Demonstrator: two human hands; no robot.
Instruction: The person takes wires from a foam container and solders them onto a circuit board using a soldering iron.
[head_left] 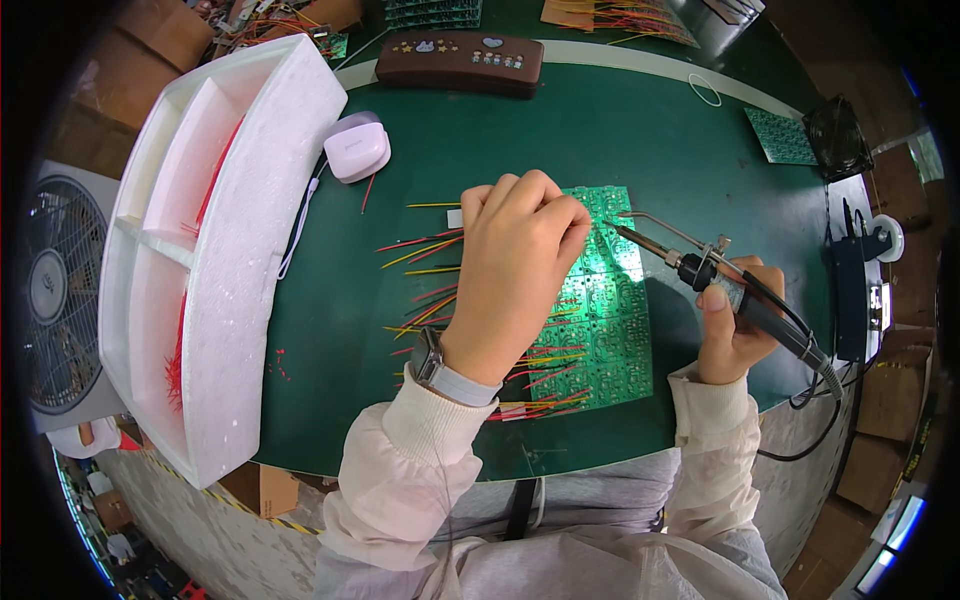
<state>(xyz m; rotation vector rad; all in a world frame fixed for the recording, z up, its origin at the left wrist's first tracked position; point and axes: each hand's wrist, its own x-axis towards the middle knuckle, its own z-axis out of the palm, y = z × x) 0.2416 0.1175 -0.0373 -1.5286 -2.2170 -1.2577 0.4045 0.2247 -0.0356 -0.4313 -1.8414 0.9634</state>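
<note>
- A flat green printed circuit board panel [605, 330], made up of many small repeated sections, lies on the green table top with its long side running from 12 to 6 o'clock.
- Thin red and yellow wires [430, 300] stick out from the panel's edge towards 9 o'clock, fanned flat on the table.
- A black-handled soldering iron [745, 300] with a slim metal tip lies tilted, handle towards 4 o'clock, tip towards 10 o'clock over the panel's upper part.

Green-topped table [640, 130]: a green circuit board panel [600, 330], loose red and yellow wires [425, 250], a white foam tray [240, 250], a brown case [460, 62] and what is taken for a lilac box [356, 147] are carried.
</note>
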